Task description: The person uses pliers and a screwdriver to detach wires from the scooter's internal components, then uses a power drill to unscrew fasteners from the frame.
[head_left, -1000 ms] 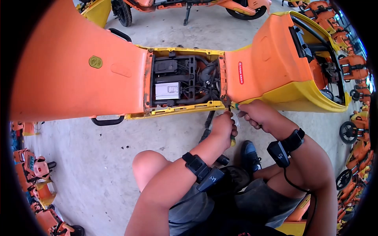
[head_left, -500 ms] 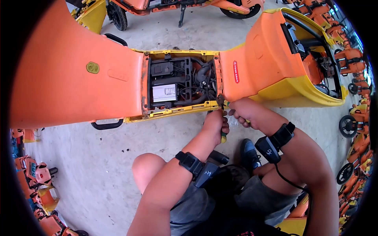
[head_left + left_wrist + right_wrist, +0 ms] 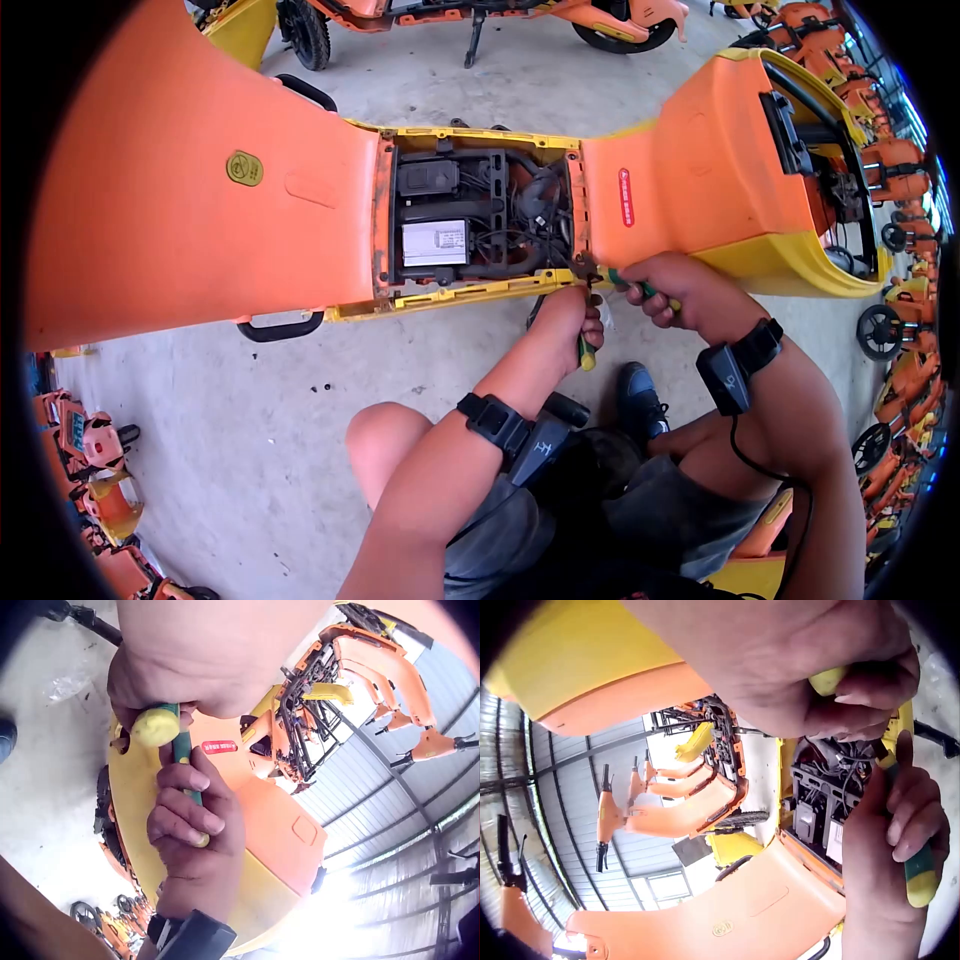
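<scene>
Two green-and-yellow handles [image 3: 920, 874] inside gripping hands [image 3: 662, 288], one each, beside scooter [image 3: 645, 190].

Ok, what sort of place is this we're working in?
Probably a scooter repair workshop or storage shed: the orange-and-yellow scooter has its inner compartment uncovered, the left hand grips a green-and-yellow tool handle, and more orange scooter bodies stand in a row nearby.

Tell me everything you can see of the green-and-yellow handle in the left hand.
The handle is green with a rounded yellow end and looks like plastic. The left hand grips it, hiding part of it. In the head view the yellow end points down the picture, away from the yellow edge strip. What its far end touches is unclear.
</scene>
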Action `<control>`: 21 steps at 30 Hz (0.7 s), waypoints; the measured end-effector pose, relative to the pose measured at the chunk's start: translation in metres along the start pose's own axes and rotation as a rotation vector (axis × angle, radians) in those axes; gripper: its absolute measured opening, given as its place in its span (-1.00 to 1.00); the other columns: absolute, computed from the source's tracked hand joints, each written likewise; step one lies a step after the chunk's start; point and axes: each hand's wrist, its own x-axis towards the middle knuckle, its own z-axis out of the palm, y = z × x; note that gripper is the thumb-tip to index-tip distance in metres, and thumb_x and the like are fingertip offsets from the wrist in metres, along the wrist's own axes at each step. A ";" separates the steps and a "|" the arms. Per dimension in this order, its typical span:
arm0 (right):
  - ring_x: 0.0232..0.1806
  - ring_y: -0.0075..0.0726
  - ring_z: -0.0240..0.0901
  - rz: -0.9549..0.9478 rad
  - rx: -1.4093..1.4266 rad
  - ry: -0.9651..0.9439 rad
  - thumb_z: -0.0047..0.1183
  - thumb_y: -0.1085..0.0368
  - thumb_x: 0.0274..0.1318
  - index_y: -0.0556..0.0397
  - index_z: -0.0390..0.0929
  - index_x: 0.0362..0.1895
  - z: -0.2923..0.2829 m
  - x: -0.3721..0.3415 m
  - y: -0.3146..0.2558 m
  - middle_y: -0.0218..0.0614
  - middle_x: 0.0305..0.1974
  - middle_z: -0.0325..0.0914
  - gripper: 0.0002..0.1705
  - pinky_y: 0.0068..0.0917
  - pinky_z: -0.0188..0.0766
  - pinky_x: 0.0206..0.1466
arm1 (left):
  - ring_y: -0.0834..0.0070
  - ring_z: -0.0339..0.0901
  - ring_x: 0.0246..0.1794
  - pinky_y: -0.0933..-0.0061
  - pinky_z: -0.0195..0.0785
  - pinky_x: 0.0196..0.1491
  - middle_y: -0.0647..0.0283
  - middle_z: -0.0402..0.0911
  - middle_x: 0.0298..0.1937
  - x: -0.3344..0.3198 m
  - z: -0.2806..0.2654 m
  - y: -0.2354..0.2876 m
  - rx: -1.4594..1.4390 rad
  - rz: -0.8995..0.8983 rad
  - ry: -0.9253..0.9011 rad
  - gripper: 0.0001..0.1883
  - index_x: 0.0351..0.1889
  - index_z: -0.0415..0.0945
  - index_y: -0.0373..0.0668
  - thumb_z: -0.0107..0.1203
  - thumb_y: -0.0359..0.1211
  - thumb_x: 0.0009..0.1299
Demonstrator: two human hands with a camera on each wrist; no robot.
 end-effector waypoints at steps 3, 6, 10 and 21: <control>-0.71 -0.72 0.07 0.069 0.063 0.012 0.04 0.28 0.22 -0.02 0.39 -0.30 0.007 -0.001 -0.004 -0.51 -0.54 0.37 -0.90 -0.71 0.03 -0.67 | 0.65 0.01 -0.74 0.59 -0.10 -0.68 0.48 0.10 -0.64 0.001 -0.011 0.012 0.013 -0.075 -0.041 -0.76 -0.33 0.32 -0.15 -0.24 -0.23 0.49; -0.69 -0.73 0.08 -0.048 0.132 0.003 0.03 0.28 0.23 -0.04 0.39 -0.31 0.014 -0.011 -0.004 -0.54 -0.54 0.37 -0.90 -0.72 0.05 -0.64 | 0.65 0.01 -0.75 0.59 -0.10 -0.68 0.49 0.11 -0.64 0.001 -0.012 0.016 0.048 -0.075 -0.029 -0.76 -0.30 0.35 -0.17 -0.23 -0.23 0.49; -0.67 -0.76 0.10 -0.058 0.193 -0.001 0.03 0.28 0.23 -0.06 0.39 -0.33 0.022 -0.011 0.006 -0.59 -0.56 0.35 -0.90 -0.73 0.07 -0.61 | 0.65 0.01 -0.76 0.59 -0.09 -0.69 0.48 0.13 -0.64 0.006 -0.009 0.012 -0.013 -0.073 -0.061 -0.79 -0.33 0.33 -0.16 -0.25 -0.28 0.46; -0.70 -0.70 0.09 0.026 0.229 0.072 0.02 0.25 0.24 -0.13 0.41 -0.27 0.003 0.005 0.023 -0.57 -0.57 0.34 -0.94 -0.70 0.06 -0.65 | 0.69 0.01 -0.78 0.62 -0.08 -0.71 0.50 0.11 -0.67 0.017 0.014 -0.015 -0.048 0.116 0.033 -0.79 -0.36 0.34 -0.17 -0.25 -0.31 0.46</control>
